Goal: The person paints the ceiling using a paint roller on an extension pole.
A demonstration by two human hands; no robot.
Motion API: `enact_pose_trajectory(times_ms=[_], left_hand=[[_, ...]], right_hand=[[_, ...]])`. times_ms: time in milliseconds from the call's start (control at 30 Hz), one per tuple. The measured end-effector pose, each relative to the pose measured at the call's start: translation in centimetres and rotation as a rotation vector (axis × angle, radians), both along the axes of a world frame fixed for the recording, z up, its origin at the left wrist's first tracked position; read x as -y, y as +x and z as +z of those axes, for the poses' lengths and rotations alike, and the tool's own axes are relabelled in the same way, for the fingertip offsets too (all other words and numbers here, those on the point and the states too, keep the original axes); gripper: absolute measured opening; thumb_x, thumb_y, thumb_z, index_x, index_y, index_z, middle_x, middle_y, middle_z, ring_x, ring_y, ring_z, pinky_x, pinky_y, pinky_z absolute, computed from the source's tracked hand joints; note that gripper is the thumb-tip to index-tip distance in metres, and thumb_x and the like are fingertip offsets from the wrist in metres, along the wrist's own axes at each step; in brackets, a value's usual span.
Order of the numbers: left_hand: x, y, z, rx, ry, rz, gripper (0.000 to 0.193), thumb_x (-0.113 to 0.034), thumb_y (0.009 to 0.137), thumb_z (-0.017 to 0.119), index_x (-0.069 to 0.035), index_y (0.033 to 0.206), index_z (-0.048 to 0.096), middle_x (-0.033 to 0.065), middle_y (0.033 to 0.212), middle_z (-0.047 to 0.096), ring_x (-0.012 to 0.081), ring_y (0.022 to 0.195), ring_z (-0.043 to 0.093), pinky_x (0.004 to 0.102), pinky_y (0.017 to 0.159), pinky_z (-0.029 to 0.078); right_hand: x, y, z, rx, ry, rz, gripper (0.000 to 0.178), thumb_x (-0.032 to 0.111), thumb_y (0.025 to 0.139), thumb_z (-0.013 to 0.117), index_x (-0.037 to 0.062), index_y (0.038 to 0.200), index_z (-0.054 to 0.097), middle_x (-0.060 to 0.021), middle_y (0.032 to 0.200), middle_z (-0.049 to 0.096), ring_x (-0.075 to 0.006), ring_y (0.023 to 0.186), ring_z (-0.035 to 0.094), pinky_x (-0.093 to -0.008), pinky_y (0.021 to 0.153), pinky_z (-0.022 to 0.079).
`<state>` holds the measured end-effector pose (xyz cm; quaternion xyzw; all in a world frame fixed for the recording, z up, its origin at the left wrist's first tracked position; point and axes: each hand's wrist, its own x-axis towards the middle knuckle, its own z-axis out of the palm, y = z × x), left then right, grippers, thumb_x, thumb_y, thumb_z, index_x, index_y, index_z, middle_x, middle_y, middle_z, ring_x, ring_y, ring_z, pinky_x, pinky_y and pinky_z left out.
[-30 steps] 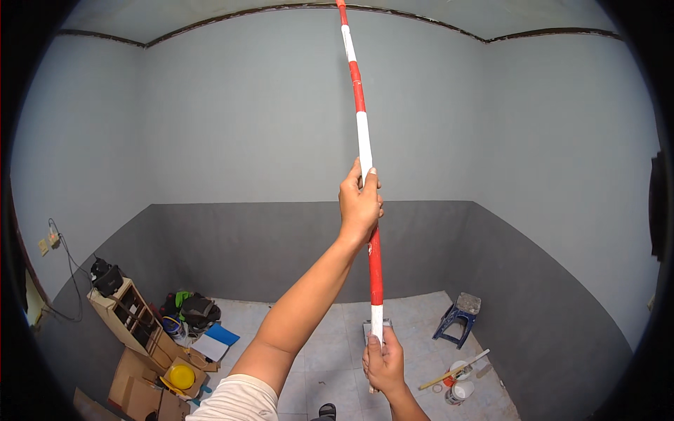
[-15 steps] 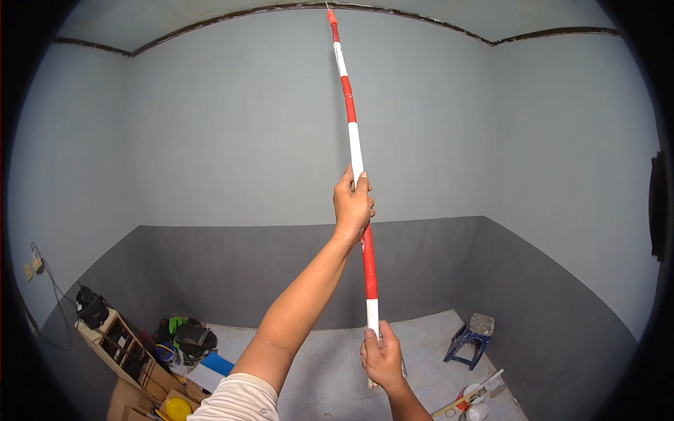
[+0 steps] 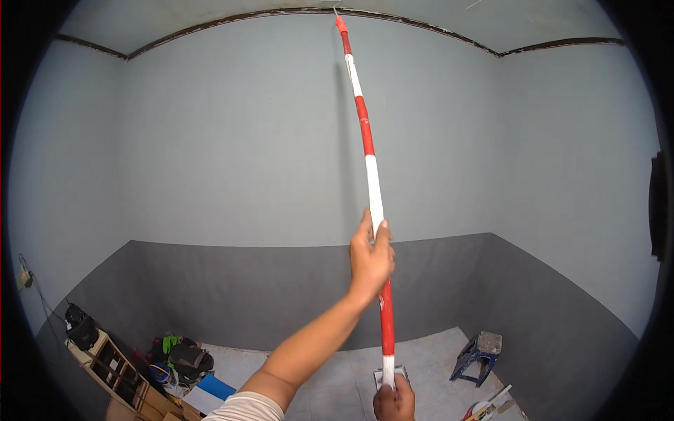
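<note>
A long red-and-white banded paint roller pole (image 3: 373,186) runs from low in the view up to the ceiling. At its top a thin wire frame leaves the orange-red grip, and a pale roller (image 3: 330,2) shows faintly against the ceiling at the upper edge. Midway along, my left hand (image 3: 372,258) closes round the pole with its arm stretched forward. My right hand (image 3: 395,405) grips the pole's lower end and is partly cut off by the bottom edge. Just behind it appears a small grey rectangular thing (image 3: 399,372), too hidden to name.
Grey walls meet a pale ceiling (image 3: 210,10) along a dark strip. A blue stool (image 3: 475,361) stands right, near paint things (image 3: 491,407) on the floor. A wooden shelf (image 3: 112,365) with a black bag (image 3: 81,326) and a dark backpack (image 3: 189,360) occupy the lower left.
Both hands and the pole have come lower in the view and slightly right. More of the ceiling and the roller's wire frame now show at the top.
</note>
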<state>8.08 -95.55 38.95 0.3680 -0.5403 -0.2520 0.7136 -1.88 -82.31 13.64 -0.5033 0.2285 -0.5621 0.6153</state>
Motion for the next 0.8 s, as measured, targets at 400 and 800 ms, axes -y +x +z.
enact_pose_trajectory(times_ms=[400, 800], left_hand=[[2.5, 4.4, 1.6, 0.0, -0.007, 0.026, 0.033, -0.017, 0.106, 0.046, -0.004, 0.136, 0.049, 0.0007, 0.082, 0.046, 0.0039, 0.048, 0.038, 0.0234, 0.039, 0.032], [-2.0, 2.4, 2.1, 0.05, 0.029, 0.062, 0.048, -0.017, 0.105, 0.048, -0.008, 0.151, 0.04, 0.0004, 0.078, 0.049, 0.0061, 0.05, 0.045, 0.025, 0.041, 0.039]], right_hand=[[2.9, 4.1, 2.3, -0.01, -0.104, 0.042, 0.014, 0.017, 0.107, 0.044, 0.0037, 0.107, 0.047, 0.0034, 0.054, 0.04, -0.0052, 0.038, 0.035, -0.0239, 0.036, 0.028], [-2.6, 2.4, 1.5, -0.049, -0.153, -0.052, 0.017, 0.023, 0.106, 0.049, 0.0063, 0.106, 0.051, 0.0051, 0.057, 0.041, -0.0048, 0.044, 0.038, -0.0243, 0.038, 0.03]])
